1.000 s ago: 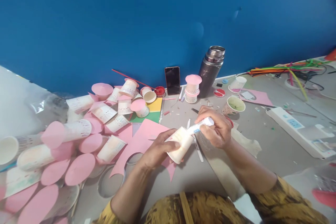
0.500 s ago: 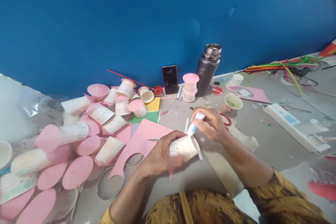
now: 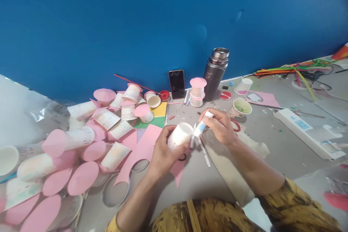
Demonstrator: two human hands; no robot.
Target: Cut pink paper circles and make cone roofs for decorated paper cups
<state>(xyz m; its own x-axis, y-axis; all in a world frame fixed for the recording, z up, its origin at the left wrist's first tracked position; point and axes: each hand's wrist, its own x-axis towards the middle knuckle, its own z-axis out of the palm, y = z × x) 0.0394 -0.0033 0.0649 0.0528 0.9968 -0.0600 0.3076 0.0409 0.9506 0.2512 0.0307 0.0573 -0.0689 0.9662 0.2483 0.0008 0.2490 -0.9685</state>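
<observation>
Tipped more upright since earlier, the cup is clasped in the left grip, mid-frame; just right of it, a glue stick is pinched by the right grip.

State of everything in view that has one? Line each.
Left hand: closed around paper cup
Right hand: gripping glue stick
Paper cup: held, tilted
Glue stick: held, tilted
Smartphone: propped upright, screen dark
Metal flask: upright, uncapped
Green-inside cup: upright, open
Pink sheet: cut, partly covered
</observation>
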